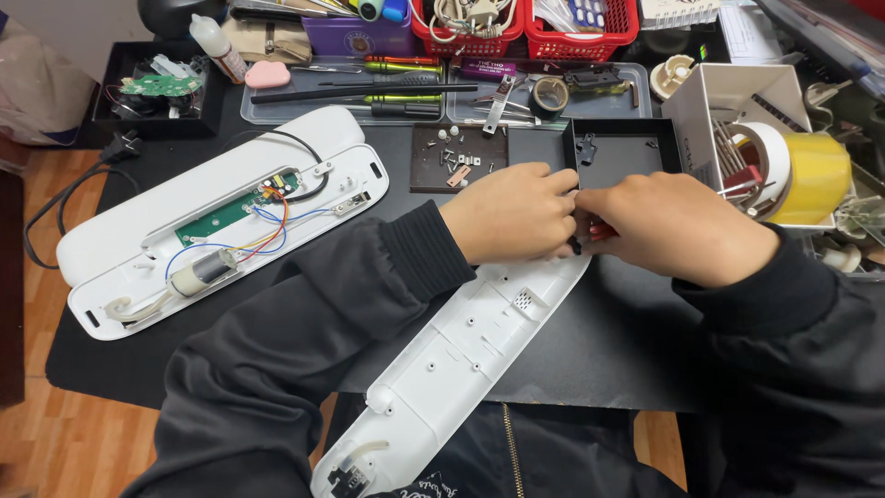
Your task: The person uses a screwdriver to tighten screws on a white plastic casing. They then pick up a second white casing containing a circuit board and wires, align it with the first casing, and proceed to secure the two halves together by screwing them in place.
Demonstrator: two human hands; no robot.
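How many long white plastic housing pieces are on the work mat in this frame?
3. A closed cover lies far left; the opened half with circuit board and wires sits beside it; the inner shell runs diagonally below both hands. Others may be hidden.

purple box [358, 37] top centre; white open carton [728, 97] right; white bottle [218, 44] top left.

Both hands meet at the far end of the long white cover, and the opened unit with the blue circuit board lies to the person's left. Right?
Not quite: the head view shows a green circuit board, not blue. Both hands, left hand and right hand, do meet at the white cover's far end.
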